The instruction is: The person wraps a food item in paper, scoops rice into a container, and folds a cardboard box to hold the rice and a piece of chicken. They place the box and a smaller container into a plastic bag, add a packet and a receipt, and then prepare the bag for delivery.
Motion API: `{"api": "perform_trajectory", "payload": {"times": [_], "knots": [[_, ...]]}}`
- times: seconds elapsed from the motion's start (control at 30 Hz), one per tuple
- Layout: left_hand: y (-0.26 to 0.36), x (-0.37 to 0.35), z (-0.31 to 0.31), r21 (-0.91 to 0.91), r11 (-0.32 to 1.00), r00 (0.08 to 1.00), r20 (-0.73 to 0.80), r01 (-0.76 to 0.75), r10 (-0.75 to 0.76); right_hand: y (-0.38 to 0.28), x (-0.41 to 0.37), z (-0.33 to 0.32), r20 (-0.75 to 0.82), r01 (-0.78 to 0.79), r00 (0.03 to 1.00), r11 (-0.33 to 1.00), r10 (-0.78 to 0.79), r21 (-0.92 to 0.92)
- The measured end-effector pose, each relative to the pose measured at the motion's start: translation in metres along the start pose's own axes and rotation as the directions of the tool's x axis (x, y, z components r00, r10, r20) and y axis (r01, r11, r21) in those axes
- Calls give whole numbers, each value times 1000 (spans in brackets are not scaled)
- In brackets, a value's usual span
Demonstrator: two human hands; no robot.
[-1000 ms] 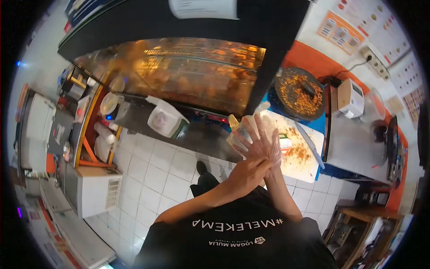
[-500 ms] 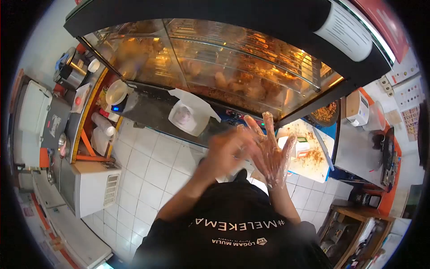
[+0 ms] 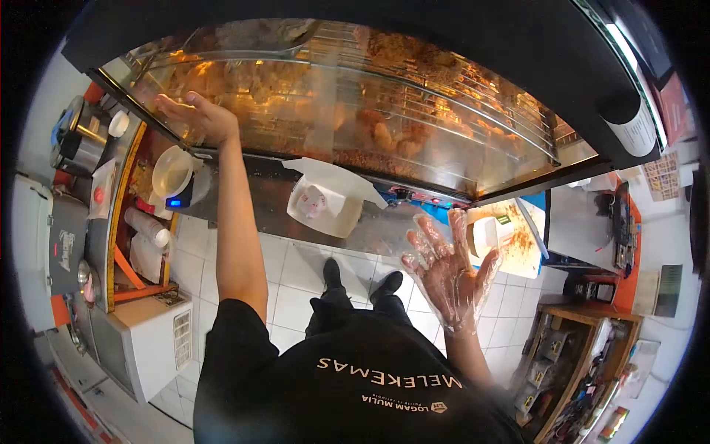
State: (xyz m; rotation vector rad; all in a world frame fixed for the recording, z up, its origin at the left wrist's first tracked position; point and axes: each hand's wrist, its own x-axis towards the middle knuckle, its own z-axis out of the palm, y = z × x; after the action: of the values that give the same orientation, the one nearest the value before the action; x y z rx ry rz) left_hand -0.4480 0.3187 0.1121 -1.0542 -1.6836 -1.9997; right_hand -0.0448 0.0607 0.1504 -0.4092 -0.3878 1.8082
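Observation:
My left hand (image 3: 203, 118) is bare and raised at the left part of the glass display case (image 3: 325, 103), its fingers apart with nothing in them. The case holds fried pieces on wire racks under warm light. My right hand (image 3: 451, 274) wears a clear plastic glove, palm up and fingers spread, holding nothing. Below the case, an opened white paper box (image 3: 340, 214) with a small wrapped item (image 3: 311, 201) inside sits on the dark counter. Just past my right fingertips, a white carton (image 3: 488, 234) stands on the crumb-strewn cutting board (image 3: 523, 255).
A knife (image 3: 534, 226) lies along the board's right side. On the left are a clear plastic bowl (image 3: 173, 172), stacked cups (image 3: 148, 226) and a metal pot (image 3: 81, 140). A wooden shelf (image 3: 584, 325) stands at the lower right, a white appliance (image 3: 151, 325) at the lower left.
My left hand has moved away from my gloved right hand, up and left to the display case. My right hand has shifted slightly down. The view has shifted, and both shoes now show.

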Motion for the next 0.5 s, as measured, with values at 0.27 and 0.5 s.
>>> {"api": "perform_trajectory", "payload": {"times": [0.27, 0.5], "knots": [[69, -98, -11, -213, 976, 948, 301, -35, 100, 53, 79, 61, -77, -199, 977, 736, 197, -647], [41, -143, -179, -177, 965, 593, 805, 195, 28, 166, 196, 141, 486, 489, 864, 12, 130, -872]]}}
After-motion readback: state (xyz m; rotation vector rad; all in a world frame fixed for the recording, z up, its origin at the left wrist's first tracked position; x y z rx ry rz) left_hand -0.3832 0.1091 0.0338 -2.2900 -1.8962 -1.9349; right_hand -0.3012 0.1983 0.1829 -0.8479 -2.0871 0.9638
